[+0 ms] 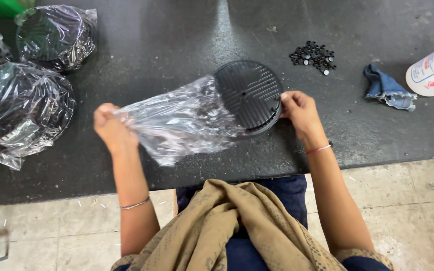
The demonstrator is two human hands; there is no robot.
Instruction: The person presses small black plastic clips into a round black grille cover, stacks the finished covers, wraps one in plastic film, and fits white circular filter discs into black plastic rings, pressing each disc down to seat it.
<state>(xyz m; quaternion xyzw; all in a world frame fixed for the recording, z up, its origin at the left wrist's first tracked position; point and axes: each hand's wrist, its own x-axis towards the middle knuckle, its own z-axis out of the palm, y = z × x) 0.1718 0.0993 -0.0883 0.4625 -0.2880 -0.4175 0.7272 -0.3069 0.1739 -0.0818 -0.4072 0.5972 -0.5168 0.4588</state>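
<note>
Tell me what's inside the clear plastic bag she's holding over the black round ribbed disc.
The clear plastic bag, gripped by the left hand, covers only the left edge of the black round ribbed disc. The right hand holds the disc's bare rim. Glare hides anything else inside.

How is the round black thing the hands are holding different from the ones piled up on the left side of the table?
The black grille disc held by the right hand sticks halfway out of its clear plastic bag, which the left hand grips; the wrapped black parts on the left are fully covered in plastic. The disc is tilted up in the hands; the wrapped ones rest on the table, untouched. Both are black, round and go with clear plastic bags.
</note>
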